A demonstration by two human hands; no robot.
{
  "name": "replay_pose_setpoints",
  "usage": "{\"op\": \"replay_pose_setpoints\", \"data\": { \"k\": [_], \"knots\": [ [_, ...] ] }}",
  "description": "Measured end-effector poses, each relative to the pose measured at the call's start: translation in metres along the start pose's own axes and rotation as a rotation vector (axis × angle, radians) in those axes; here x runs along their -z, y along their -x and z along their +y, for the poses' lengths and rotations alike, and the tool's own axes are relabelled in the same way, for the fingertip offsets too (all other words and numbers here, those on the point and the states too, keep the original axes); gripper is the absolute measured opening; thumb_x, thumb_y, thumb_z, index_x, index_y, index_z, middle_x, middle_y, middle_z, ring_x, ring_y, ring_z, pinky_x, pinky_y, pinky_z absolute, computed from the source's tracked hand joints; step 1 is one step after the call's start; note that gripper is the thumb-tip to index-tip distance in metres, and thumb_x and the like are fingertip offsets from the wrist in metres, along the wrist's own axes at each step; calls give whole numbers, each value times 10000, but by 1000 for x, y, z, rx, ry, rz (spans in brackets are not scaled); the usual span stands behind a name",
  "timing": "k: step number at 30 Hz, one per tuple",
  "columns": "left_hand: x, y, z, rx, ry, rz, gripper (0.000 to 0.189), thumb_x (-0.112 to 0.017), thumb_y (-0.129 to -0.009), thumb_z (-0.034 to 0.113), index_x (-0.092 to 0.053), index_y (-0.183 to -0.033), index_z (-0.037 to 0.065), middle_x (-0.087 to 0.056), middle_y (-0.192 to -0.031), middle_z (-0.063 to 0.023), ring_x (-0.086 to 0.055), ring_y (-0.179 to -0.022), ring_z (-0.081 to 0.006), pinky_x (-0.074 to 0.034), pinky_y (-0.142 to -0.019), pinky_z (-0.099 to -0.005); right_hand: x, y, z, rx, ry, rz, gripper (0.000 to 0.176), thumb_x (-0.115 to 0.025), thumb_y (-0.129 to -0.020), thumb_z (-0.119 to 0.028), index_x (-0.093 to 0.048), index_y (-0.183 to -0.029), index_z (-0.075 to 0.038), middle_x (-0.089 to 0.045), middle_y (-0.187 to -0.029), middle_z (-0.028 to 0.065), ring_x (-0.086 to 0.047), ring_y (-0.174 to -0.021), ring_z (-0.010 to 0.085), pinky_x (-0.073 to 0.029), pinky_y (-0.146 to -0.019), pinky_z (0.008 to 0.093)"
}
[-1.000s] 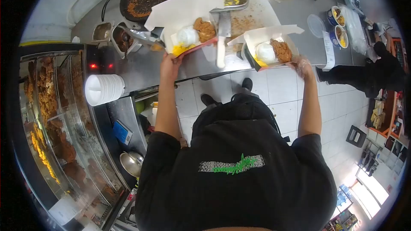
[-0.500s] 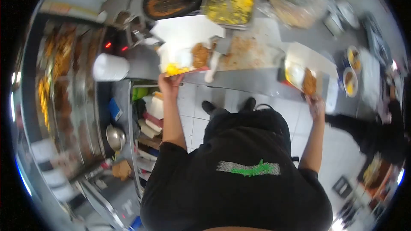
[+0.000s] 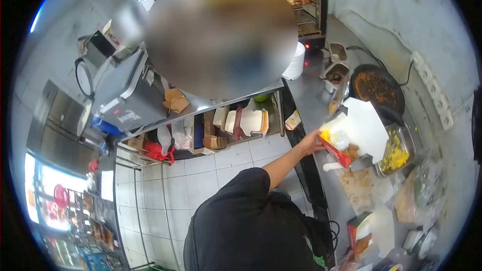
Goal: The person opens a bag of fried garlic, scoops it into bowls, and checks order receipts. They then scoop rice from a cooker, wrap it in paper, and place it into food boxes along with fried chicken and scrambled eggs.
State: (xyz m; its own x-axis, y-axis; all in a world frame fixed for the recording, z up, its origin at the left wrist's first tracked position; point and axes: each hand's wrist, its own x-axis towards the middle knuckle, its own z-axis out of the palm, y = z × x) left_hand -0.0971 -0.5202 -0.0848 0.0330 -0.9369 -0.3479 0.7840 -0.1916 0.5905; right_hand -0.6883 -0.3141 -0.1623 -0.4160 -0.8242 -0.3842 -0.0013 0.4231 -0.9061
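Left hand (image 3: 312, 144): the fingers pinch the near edge of the open food box (image 3: 351, 135), which sits at the tabletop (image 3: 314, 95) edge, just beside the round pan (image 3: 376, 88). Right hand: out of view, so its state cannot be told.

Hazard: a one-edge grip may let the box tip and slide food onto the floor. The raised lid may brush the pan.

Count:
- Food boxes: two, with the second box (image 3: 362, 231) resting further along.
- Pan: one.
- Metal tray (image 3: 396, 153): one.
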Motion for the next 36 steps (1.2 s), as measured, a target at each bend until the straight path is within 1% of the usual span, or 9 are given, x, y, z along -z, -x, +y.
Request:
{"op": "replay_pose_setpoints", "data": {
  "k": [8, 13, 16, 19, 23, 26, 29, 35, 36],
  "knots": [
    [-32, 19, -29, 69, 15, -90, 371, -518, -864, 333, -540, -1164, 117, -574, -1083, -53, -563, -1014, -204, -459, -913, -430, -58, -14, -39, 41, 97, -33, 380, -628, -818, -159, -556, -1132, 42, -598, -1044, 120, -568, -949, 231, -481, -842, 340],
    [-76, 43, -70, 196, -36, -136, 436, -530, -856, 326, -474, -1251, 148, -526, -1075, -30, -551, -1010, -192, -460, -914, -454, -95, -33, -67, 113, 118, -108, 394, -629, -815, -169, -553, -1143, 34, -601, -1046, 121, -571, -946, 229, -481, -841, 339],
    [-92, 54, -114, 236, -23, -183, 518, -527, -841, 307, -409, -1326, 168, -505, -1132, -44, -561, -999, -196, -460, -910, -485, -112, -36, -79, 141, 118, -145, 402, -629, -813, -175, -552, -1150, 30, -603, -1048, 122, -573, -944, 228, -481, -839, 338],
    [-98, 62, -147, 264, -49, -110, 446, -474, -887, 378, -434, -1284, 180, -549, -1166, -64, -547, -1068, -211, -426, -940, -516, -122, -37, -87, 159, 116, -172, 410, -630, -812, -181, -551, -1156, 25, -605, -1049, 123, -575, -943, 227, -482, -838, 337],
    [-97, 75, -149, 306, -173, -65, 641, -510, -836, 290, -304, -1435, 188, -525, -1121, -49, -558, -1004, -180, -463, -906, -463, -122, -34, -92, 177, 124, -179, 421, -631, -809, -189, -549, -1165, 19, -607, -1051, 124, -577, -940, 225, -482, -837, 336],
    [-89, 83, -149, 279, -267, -133, 649, -502, -860, 316, -271, -1456, 209, -524, -1136, -56, -546, -1035, -176, -463, -908, -446, -123, -33, -90, 165, 143, -172, 429, -631, -808, -196, -547, -1172, 14, -609, -1052, 125, -579, -938, 224, -482, -836, 336],
    [-80, 76, -152, 243, -494, -233, 623, -497, -863, 403, -323, -1436, 234, -500, -1271, -87, -513, -1125, -223, -431, -929, -470, -103, -34, -84, 153, 149, -145, 437, -632, -806, -202, -546, -1179, 10, -610, -1054, 125, -581, -937, 223, -483, -835, 335],
    [-102, 81, -148, -370, -1571, -43, 465, -434, -917, 343, -476, -1338, 150, -558, -1197, -198, -525, -1102, -336, -398, -956, -401, -81, -32, -74, 126, 170, -107, 453, -633, -803, -214, -543, -1192, 0, -614, -1057, 127, -584, -933, 221, -483, -833, 333],
    [-98, 71, -153, -357, -1492, -75, 448, -420, -931, 329, -475, -1338, 149, -548, -1208, -191, -518, -1110, -338, -385, -974, -389, -78, -31, -72, 123, 173, -103, 456, -633, -802, -216, -543, -1194, -1, -614, -1057, 127, -585, -932, 220, -483, -832, 333]
  ]
}}
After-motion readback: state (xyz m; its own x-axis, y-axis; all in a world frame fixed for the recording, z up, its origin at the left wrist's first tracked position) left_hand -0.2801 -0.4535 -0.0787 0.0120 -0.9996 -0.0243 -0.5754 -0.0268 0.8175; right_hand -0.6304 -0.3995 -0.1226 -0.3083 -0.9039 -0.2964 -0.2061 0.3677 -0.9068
